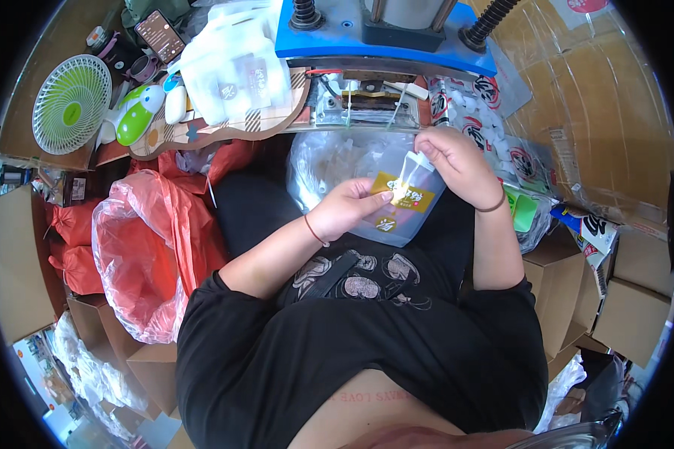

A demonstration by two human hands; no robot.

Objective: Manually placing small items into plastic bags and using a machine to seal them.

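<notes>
A translucent plastic bag [406,233] with a gold printed panel is held up over my lap. My left hand [343,212] pinches its left side, with the thumb lying across the gold panel. At the upper right corner my right hand [458,166] closes around the bag's top edge, beside a white strip [410,166] that looks like a handle. Its fingertips are partly hidden. Just behind the held bag rests a large clear plastic sack [314,168] with clear items in it. Beyond my hands stands a blue press machine [337,49] with metal parts beneath its plate.
To the left is an open red plastic bag [165,258] in a cardboard box. A patterned board [202,133] carries a stack of white printed bags [236,71]. A small fan [72,105] and a phone [159,36] are at the far left. More printed bags [468,112] lie right of the press.
</notes>
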